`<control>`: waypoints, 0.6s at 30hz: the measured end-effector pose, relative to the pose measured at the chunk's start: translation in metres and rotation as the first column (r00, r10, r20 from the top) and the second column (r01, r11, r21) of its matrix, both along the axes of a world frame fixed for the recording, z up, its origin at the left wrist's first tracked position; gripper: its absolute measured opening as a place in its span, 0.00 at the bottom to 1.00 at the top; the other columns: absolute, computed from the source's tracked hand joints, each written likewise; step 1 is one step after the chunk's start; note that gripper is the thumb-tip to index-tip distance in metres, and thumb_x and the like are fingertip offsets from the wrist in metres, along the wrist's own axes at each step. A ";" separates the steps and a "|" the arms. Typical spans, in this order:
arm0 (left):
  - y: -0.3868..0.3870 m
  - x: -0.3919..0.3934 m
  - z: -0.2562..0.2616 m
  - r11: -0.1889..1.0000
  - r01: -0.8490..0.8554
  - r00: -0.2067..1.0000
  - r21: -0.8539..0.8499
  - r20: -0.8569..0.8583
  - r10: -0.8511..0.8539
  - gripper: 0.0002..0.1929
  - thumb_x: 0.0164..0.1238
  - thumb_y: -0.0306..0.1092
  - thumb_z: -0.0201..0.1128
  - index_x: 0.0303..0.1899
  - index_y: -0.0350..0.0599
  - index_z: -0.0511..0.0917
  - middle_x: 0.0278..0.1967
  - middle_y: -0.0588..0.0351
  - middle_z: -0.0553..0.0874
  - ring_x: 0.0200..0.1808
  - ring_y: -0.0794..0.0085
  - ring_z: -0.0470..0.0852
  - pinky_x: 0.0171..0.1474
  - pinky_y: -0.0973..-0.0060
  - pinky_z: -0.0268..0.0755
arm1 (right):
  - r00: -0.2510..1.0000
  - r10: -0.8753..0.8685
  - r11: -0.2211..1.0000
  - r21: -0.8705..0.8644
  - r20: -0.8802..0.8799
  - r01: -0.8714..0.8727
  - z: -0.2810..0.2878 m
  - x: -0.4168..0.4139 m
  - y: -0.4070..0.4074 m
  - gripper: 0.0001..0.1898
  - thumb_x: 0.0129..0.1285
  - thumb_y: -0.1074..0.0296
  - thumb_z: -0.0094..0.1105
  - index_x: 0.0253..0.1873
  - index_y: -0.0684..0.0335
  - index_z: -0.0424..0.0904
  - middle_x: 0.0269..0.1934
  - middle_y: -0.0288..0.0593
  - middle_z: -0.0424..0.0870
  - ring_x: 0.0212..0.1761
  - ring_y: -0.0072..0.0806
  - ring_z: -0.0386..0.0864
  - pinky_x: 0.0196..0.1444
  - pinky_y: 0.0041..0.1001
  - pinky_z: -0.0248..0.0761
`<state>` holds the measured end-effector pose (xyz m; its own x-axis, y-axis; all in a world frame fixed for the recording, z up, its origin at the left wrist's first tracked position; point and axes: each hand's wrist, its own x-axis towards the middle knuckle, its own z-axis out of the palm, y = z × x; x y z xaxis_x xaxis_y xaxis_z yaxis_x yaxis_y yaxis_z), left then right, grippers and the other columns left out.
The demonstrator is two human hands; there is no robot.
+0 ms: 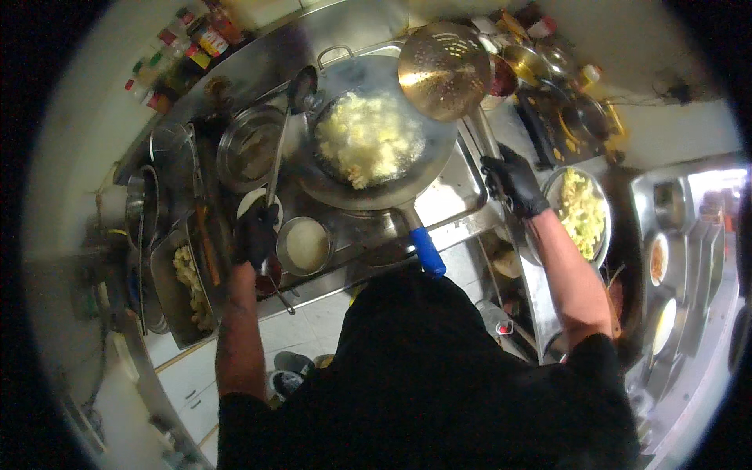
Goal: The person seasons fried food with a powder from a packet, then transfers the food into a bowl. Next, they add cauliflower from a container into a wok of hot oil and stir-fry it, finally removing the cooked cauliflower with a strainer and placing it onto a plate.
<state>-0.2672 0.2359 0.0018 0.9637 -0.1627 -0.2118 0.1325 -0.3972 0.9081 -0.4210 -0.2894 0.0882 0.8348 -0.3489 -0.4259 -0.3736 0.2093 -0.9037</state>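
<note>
My left hand [257,232], in a black glove, grips the long handle of a ladle [303,88]; its dark bowl is over the wok's left rim. In my gloved right hand [512,181] is the handle of a large perforated strainer [445,70], held above the wok's right side. Between the two, pale yellow food pieces [367,141] lie in bubbling liquid in a wide wok [352,197]. Steam blurs part of the food. The wok's blue-sleeved handle [427,252] points towards my body.
A bowl of pale green-yellow chopped food [581,214] stands right of my forearm. Left are a metal pot [249,150], a container of whitish contents [304,246] and a rectangular pan with food pieces [191,288]. Sauce bottles [202,44] line the back left; a black knife block-like object [534,132] lies right.
</note>
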 end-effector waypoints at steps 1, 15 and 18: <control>0.001 0.016 -0.003 0.999 0.037 0.999 0.031 0.000 -0.037 0.16 0.80 0.43 0.63 0.59 0.46 0.82 0.31 0.63 0.81 0.27 0.81 0.75 0.27 0.77 0.69 | 0.997 0.046 0.980 -0.191 -0.055 -0.056 -0.002 0.017 -0.004 0.27 0.72 0.66 0.66 0.72 0.67 0.74 0.34 0.38 0.85 0.24 0.21 0.77 0.24 0.23 0.71; 0.027 0.098 0.063 0.800 0.470 0.880 0.372 -0.264 -0.394 0.18 0.80 0.41 0.63 0.62 0.44 0.78 0.31 0.62 0.82 0.28 0.80 0.77 0.28 0.77 0.70 | 0.800 0.472 0.664 -0.447 -0.371 -0.599 -0.023 0.116 -0.053 0.19 0.75 0.58 0.64 0.64 0.60 0.82 0.28 0.35 0.81 0.22 0.20 0.75 0.24 0.27 0.69; 0.039 0.080 0.082 0.746 0.532 0.845 0.400 -0.300 -0.442 0.17 0.79 0.43 0.63 0.60 0.44 0.79 0.31 0.63 0.82 0.29 0.80 0.78 0.30 0.77 0.72 | 0.740 0.531 0.668 -0.333 -0.412 -0.665 -0.018 0.105 -0.048 0.20 0.74 0.60 0.65 0.66 0.60 0.82 0.29 0.32 0.81 0.20 0.17 0.73 0.22 0.22 0.66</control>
